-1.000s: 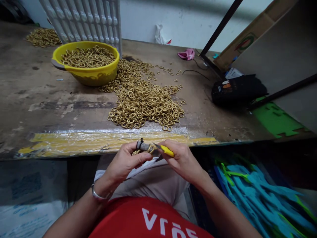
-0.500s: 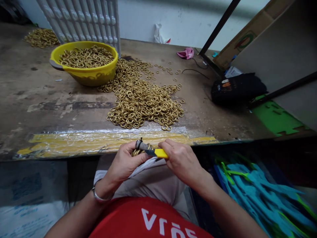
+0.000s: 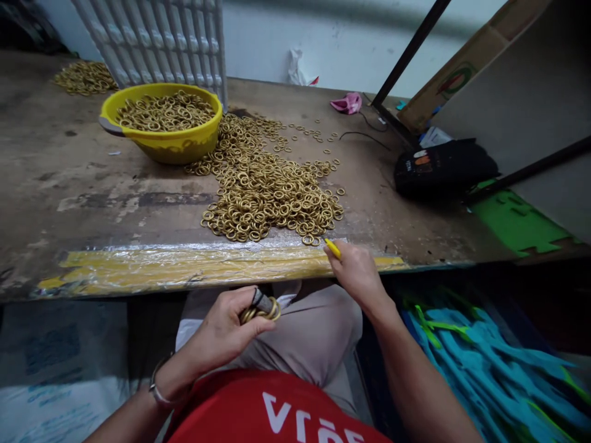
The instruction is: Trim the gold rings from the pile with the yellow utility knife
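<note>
In the head view, my left hand (image 3: 224, 326) is closed around several brass-coloured rings (image 3: 249, 315) above my lap. A grey tube-like piece (image 3: 264, 301) with a black band shows at its index finger; whether it is worn or held I cannot tell. My right hand (image 3: 357, 274), at the table's front edge, grips a knife (image 3: 333, 248) by its yellow handle; the blade cannot be made out. Just beyond the knife lies the near edge of a large pile of loose rings (image 3: 277, 191) on the table.
A yellow bowl (image 3: 180, 147) full of rings stands behind the pile on the left, before a grey ribbed panel (image 3: 157, 37). Another ring heap (image 3: 85, 78) lies at far left. Yellow tape (image 3: 138, 264) covers the front edge. A black bag (image 3: 443, 166) sits right; turquoise pieces (image 3: 484, 357) lie below.
My right hand has moved the knife away from the rings in my left hand, up and right to the table edge. My left hand has dropped slightly, still holding the rings.
</note>
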`<state>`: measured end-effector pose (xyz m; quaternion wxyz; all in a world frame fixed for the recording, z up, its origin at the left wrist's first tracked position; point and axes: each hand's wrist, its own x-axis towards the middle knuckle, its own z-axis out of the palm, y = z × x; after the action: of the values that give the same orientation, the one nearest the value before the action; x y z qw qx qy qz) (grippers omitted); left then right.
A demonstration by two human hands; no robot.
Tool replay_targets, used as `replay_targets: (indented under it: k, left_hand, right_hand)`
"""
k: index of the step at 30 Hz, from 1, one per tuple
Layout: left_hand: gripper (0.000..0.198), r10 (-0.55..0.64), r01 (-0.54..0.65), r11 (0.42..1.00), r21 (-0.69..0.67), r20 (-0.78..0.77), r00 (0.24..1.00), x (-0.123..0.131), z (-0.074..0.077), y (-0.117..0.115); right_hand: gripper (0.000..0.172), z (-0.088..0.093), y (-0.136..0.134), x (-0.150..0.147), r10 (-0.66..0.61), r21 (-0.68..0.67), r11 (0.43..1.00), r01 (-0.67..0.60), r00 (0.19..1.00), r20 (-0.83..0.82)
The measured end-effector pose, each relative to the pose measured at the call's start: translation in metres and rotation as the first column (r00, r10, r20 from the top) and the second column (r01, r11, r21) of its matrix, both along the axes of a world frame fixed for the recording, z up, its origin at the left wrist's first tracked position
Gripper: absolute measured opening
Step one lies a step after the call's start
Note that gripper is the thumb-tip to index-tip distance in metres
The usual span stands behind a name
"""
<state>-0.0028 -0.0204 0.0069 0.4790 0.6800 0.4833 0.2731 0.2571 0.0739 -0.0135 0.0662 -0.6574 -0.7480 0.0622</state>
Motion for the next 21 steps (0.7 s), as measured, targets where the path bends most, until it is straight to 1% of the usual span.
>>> replay_targets:
  k: [1, 2, 3, 4, 5, 6, 7, 8, 9, 10, 11, 12, 14, 15, 16, 17, 18, 19, 20, 21]
  left_hand:
    - [0.013, 0.038, -0.037, 0.999, 0.009, -0.119, 0.992, -0.004, -0.015, -0.003]
    - [0.014, 0.053, -0.05, 0.999, 0.016, -0.244, 0.968, -0.009, -0.032, -0.007]
    - [0.013, 0.052, -0.053, 0.999, 0.008, -0.357, 0.933, -0.013, -0.049, -0.011]
    - [0.01, 0.037, -0.05, 0.999, -0.017, -0.458, 0.888, -0.017, -0.066, -0.015]
    - [0.009, 0.029, -0.046, 0.999, -0.017, -0.541, 0.841, -0.021, -0.081, -0.019]
    - [0.015, 0.033, -0.041, 0.999, 0.002, -0.614, 0.789, -0.024, -0.093, -0.022]
    - [0.022, 0.047, -0.044, 0.999, 0.022, -0.677, 0.735, -0.026, -0.101, -0.025]
    - [0.027, 0.061, -0.046, 0.998, 0.041, -0.714, 0.697, -0.027, -0.106, -0.027]
    - [0.031, 0.076, -0.049, 0.997, 0.059, -0.725, 0.684, -0.027, -0.108, -0.029]
    - [0.03, 0.087, -0.053, 0.996, 0.07, -0.708, 0.701, -0.026, -0.106, -0.029]
    - [0.027, 0.087, -0.056, 0.996, 0.067, -0.661, 0.746, -0.024, -0.1, -0.028]
    - [0.022, 0.08, -0.059, 0.997, 0.055, -0.584, 0.808, -0.02, -0.093, -0.027]
    - [0.021, 0.054, -0.061, 0.998, -0.01, -0.37, 0.928, -0.012, -0.074, -0.022]
    - [0.022, 0.053, -0.067, 0.997, -0.048, -0.25, 0.967, -0.007, -0.065, -0.019]
    - [0.023, 0.07, -0.082, 0.993, -0.084, -0.143, 0.987, -0.002, -0.056, -0.015]
    - [0.022, 0.109, -0.114, 0.988, -0.107, -0.054, 0.993, 0.004, -0.049, -0.011]
    - [0.02, 0.16, -0.157, 0.981, -0.115, 0.013, 0.987, 0.01, -0.043, -0.006]
    - [0.017, 0.211, -0.204, 0.973, -0.108, 0.059, 0.976, 0.016, -0.039, -0.001]
    - [0.017, 0.255, -0.248, 0.965, -0.084, 0.087, 0.963, 0.021, -0.036, 0.004]
    - [0.021, 0.287, -0.284, 0.958, -0.041, 0.102, 0.952, 0.026, -0.035, 0.009]
  right_hand:
    - [0.025, -0.005, 0.001, 0.003, 0.016, -0.016, 1.0, -0.018, 0.994, -0.112]
    - [0.028, -0.009, 0.001, 0.004, 0.026, -0.032, 0.999, -0.033, 0.978, -0.208]
    - [0.029, -0.012, 0.001, 0.003, 0.03, -0.038, 0.998, -0.042, 0.961, -0.274]
    - [0.028, -0.014, 0.001, 0.001, 0.03, -0.025, 0.999, -0.04, 0.953, -0.302]
    - [0.025, -0.015, 0.001, -0.002, 0.037, 0.004, 0.999, -0.038, 0.955, -0.295]
    - [0.022, -0.015, 0.001, -0.006, 0.052, 0.041, 0.998, -0.043, 0.964, -0.259]
    - [0.02, -0.015, 0.003, -0.01, 0.073, 0.071, 0.996, -0.059, 0.976, -0.206]
    - [0.017, -0.014, 0.004, -0.014, 0.093, 0.086, 0.993, -0.081, 0.985, -0.145]
    - [0.014, -0.013, 0.007, -0.018, 0.11, 0.086, 0.991, -0.103, 0.991, -0.081]
    - [0.012, -0.013, 0.009, -0.022, 0.123, 0.074, 0.99, -0.121, 0.992, -0.017]
    - [0.013, -0.012, 0.012, -0.025, 0.129, 0.054, 0.99, -0.131, 0.991, 0.043]
    - [0.014, -0.012, 0.016, -0.028, 0.128, 0.036, 0.991, -0.132, 0.988, 0.091]
    - [0.015, -0.013, 0.021, -0.031, 0.122, 0.009, 0.992, -0.125, 0.984, 0.128]
    - [0.014, -0.013, 0.024, -0.031, 0.116, 0.005, 0.993, -0.118, 0.988, 0.1]
    - [0.012, -0.013, 0.025, -0.032, 0.105, 0.003, 0.994, -0.105, 0.994, 0.03]
    - [0.012, -0.011, 0.025, -0.034, 0.089, -0.008, 0.996, -0.09, 0.992, -0.095]
    - [0.013, -0.009, 0.023, -0.036, 0.062, -0.045, 0.996, -0.077, 0.96, -0.275]
    - [0.017, -0.006, 0.021, -0.038, 0.012, -0.118, 0.99, -0.079, 0.874, -0.486]
    - [0.021, -0.003, 0.016, -0.042, -0.073, -0.22, 0.969, -0.11, 0.725, -0.685]
    - [0.024, 0.002, 0.011, -0.046, -0.192, -0.329, 0.929, -0.172, 0.536, -0.822]
